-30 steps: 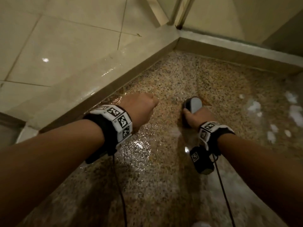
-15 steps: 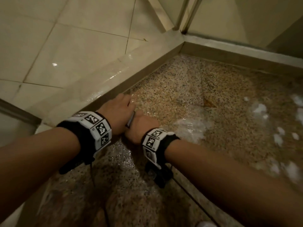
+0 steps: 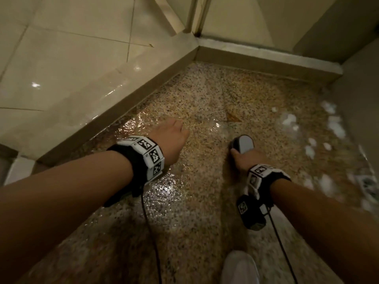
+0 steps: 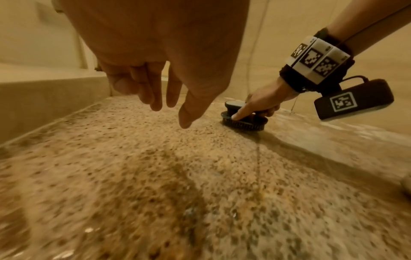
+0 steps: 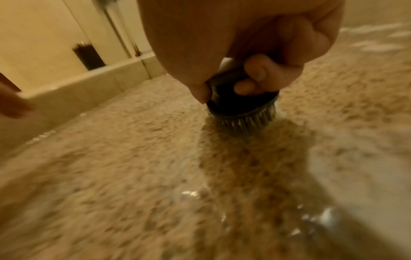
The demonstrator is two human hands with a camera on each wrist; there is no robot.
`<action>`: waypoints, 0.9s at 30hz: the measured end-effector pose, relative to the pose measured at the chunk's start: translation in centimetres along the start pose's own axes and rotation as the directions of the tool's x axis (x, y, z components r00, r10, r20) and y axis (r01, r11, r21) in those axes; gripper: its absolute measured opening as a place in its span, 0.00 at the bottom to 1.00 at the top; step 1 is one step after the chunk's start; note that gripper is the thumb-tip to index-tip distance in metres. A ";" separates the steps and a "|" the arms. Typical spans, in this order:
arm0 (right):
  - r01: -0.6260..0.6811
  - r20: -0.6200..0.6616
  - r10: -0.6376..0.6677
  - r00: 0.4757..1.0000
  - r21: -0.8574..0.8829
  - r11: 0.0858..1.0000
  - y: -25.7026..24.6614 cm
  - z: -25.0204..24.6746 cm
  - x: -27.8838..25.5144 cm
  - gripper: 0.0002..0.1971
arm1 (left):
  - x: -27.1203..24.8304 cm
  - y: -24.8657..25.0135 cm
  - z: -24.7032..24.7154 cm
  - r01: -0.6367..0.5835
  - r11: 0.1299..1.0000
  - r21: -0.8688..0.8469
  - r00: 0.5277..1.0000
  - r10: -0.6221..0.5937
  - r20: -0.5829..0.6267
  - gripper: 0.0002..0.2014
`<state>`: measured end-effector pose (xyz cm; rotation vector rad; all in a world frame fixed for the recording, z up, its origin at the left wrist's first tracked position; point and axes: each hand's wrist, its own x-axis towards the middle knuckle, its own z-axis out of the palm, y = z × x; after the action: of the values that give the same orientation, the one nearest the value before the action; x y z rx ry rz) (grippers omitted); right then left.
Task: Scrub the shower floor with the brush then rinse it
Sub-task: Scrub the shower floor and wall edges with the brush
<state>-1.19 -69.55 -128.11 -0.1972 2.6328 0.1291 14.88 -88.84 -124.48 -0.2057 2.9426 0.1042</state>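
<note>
On wet shower floor (image 3: 205, 201), mid-right of the pan, sits the brush (image 3: 243, 144), bristles down & touching the speckled stone. Right hand (image 3: 245, 158) grips it from above: thumb on one side of the dark body, fingers curled round the other, palm over the pale cap. Looks like a grip chosen for pushing down while sweeping, so bristles bite into the stone; the blur in both wrist views fits a stroke under way.

Left hand (image 3: 171, 140) holds nothing. It hovers over the floor left of the brush, well apart from it, fingers (image 4: 155, 98) hanging straight & relaxed, pointing down, slightly spread. Prob just kept clear of the brush path or used for balance; can't tell if fingertips touch the floor.

Curb (image 3: 143, 85) runs along the left & far edges, so water stays in the pan; shine is strongest near the left curb. Foam (image 3: 334, 126) lies in white blobs along the right side, near the wall; my read is that part isn't scrubbed yet & rinse hasn't begun.

Counts: 1 brush, 2 hands, 2 wrist bands w/ markers, 1 on each wrist. 1 white shoe tip (image 3: 240, 265) at near edge. Foam blobs: roughly a dozen, too smeared for exact no.
</note>
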 end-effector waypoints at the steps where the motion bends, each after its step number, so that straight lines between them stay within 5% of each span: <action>1: 0.020 -0.005 -0.020 1.000 0.049 0.999 -0.6 0.2 -1.0 0.44 | 0.3 0.6 0.0 -0.002 1.000 -0.005 1.000 0.002 -0.003 0.21; 6: 0.353 -0.018 -0.365 0.931 0.299 0.886 -8.0 4.0 -8.9 0.32 | 1.2 1.6 -1.5 0.197 0.980 0.011 0.964 -0.192 -0.186 0.16; 9: 0.513 0.078 -0.531 0.844 0.173 0.841 -9.6 6.3 -13.4 0.30 | 2.0 0.6 -2.8 0.329 0.940 -0.096 0.901 -0.342 -0.266 0.16; 12: 0.646 0.085 -0.644 0.761 0.002 0.764 -9.8 7.4 -13.8 0.33 | 1.9 0.0 -2.3 0.348 0.928 -0.133 0.891 -0.371 -0.260 0.18; 19: 0.242 -0.044 -0.238 0.970 0.093 0.966 -2.8 3.6 -6.7 0.31 | 0.9 1.8 -0.8 0.222 0.969 -0.104 0.960 -0.236 -0.150 0.20; 23: 0.006 -0.018 -0.004 1.000 0.082 0.997 3.1 1.9 -3.5 0.36 | 0.9 2.2 -1.1 0.184 0.977 -0.108 0.973 -0.196 -0.123 0.20; 27: 0.007 0.042 -0.004 0.999 -0.053 0.999 4.5 -0.2 -4.0 0.32 | 0.4 2.4 -1.1 0.164 0.983 -0.080 0.978 -0.173 -0.113 0.19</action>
<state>1.40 -64.69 -125.75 -0.2175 2.5886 0.1991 13.96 -86.58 -123.39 -0.4873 3.0267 0.1778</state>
